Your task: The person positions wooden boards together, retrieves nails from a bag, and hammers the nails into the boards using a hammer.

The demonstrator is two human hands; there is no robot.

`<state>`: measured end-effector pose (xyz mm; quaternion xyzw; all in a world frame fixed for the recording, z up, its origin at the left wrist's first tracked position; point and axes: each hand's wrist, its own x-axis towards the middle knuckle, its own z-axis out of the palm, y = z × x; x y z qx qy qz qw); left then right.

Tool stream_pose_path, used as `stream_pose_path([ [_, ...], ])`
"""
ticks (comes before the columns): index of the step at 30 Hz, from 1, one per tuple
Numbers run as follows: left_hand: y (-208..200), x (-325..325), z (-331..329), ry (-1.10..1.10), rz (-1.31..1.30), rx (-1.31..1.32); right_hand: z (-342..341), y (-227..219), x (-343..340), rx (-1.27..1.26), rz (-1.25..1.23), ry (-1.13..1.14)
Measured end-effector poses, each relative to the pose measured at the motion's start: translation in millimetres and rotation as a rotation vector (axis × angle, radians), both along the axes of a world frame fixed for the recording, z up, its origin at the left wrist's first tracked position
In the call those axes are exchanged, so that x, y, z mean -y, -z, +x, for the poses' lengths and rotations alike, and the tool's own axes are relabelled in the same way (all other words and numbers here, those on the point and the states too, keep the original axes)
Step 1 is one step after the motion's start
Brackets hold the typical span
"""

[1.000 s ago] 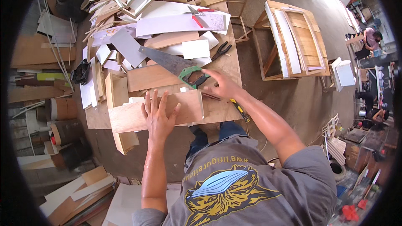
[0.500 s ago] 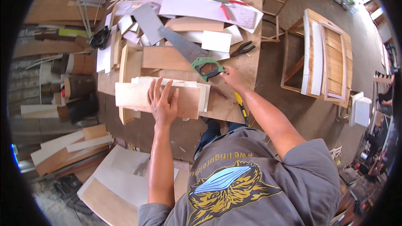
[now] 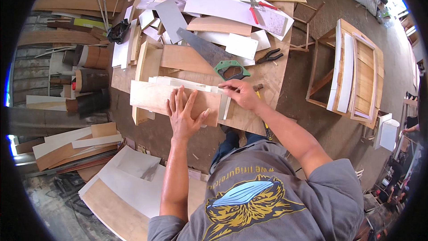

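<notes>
My left hand (image 3: 183, 118) lies spread across the face of a pale wooden board (image 3: 149, 96), fingers stretched out over its upper edge. Behind this board are more light wood pieces (image 3: 167, 80), and together they rest at the near edge of the worktable. At the stack's right end is my right hand (image 3: 242, 94), thumb and fingertips pinched together; what they hold, if anything, is too small to make out. Just beyond that hand lies a handsaw (image 3: 207, 52) with a green handle. A yellow and black tool (image 3: 267, 131) shows partly beside my right forearm.
Offcuts (image 3: 218, 6) heap over the far side of the worktable (image 3: 272, 73). Red-handled snips (image 3: 255, 8) and black pliers (image 3: 269, 56) lie there. A wooden frame (image 3: 363, 71) stands on the floor to the right. Boards (image 3: 76, 149) are piled at the left.
My right hand has moved from beside the saw handle to the right end of the wood stack, its fingers drawing together. My left hand stays on the board. The view has shifted slightly.
</notes>
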<state>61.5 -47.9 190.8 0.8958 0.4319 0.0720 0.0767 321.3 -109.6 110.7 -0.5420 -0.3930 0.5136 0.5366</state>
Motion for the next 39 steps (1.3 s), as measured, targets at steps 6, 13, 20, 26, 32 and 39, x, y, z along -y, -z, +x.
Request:
stream_pose_path([
  [6, 3, -2, 10, -0.015, -0.007, 0.025, -13, -20, -17, 0.114, 0.094, -0.257],
  [13, 3, -1, 8, -0.018, -0.032, 0.005, -10, -29, -22, 0.320, 0.098, -0.321],
  [20, 0, -1, 9, -0.017, -0.002, -0.041, -15, -34, -19, 0.401, 0.105, -0.294],
  [26, -1, 0, 7, -0.029, 0.001, 0.026, -12, -71, -26, 0.496, 0.024, -0.254],
  [32, 2, -6, -10, -0.008, -0.032, 0.180, -38, -88, -22, 0.799, 0.134, -0.151],
  [39, -21, -33, -76, 0.117, -0.021, 0.412, -113, -137, -31, 0.965, 0.233, -0.059],
])
